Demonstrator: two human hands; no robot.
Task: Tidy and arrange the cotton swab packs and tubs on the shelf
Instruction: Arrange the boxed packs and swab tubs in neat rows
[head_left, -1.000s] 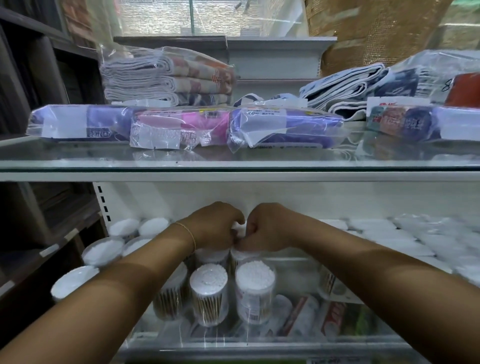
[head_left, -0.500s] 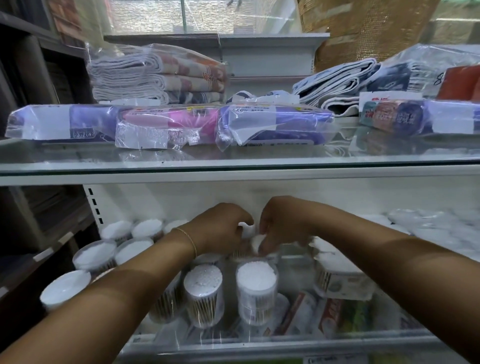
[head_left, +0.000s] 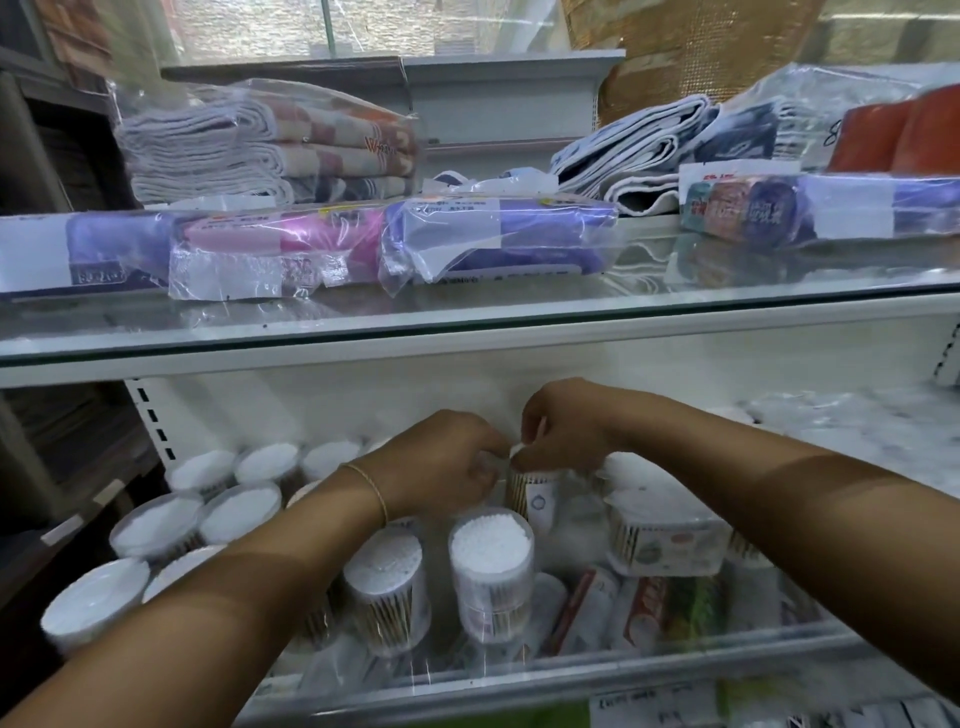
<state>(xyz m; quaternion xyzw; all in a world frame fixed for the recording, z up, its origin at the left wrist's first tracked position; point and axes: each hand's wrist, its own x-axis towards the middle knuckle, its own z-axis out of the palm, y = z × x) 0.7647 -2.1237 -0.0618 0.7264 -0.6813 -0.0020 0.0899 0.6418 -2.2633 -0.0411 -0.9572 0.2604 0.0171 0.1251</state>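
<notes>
Both hands meet over the middle of the lower shelf. My right hand (head_left: 566, 434) grips the top of a round clear cotton swab tub (head_left: 535, 501) from above. My left hand (head_left: 447, 462) has its fingers curled against the same tub's left side. Two more upright tubs (head_left: 491, 566) (head_left: 384, 587) stand in front of it. A cluster of white-topped tubs (head_left: 239, 512) fills the shelf's left part. A rectangular swab pack (head_left: 667, 540) lies to the right, under my right forearm. Bagged swab packs (head_left: 857, 431) are blurred at the far right.
Flat toothpaste-like boxes (head_left: 649, 608) lie behind the lower shelf's front rail (head_left: 519, 675). The glass upper shelf (head_left: 467, 325) hangs close above my hands and carries purple and pink plastic packs (head_left: 493, 239) and bagged folded towels (head_left: 270, 150). Dark wooden shelving (head_left: 62, 467) stands to the left.
Both hands have risen slightly and shifted right at the shelf's back. The tub's stick-filled side now shows under my right hand. The rectangular pack is uncovered.
</notes>
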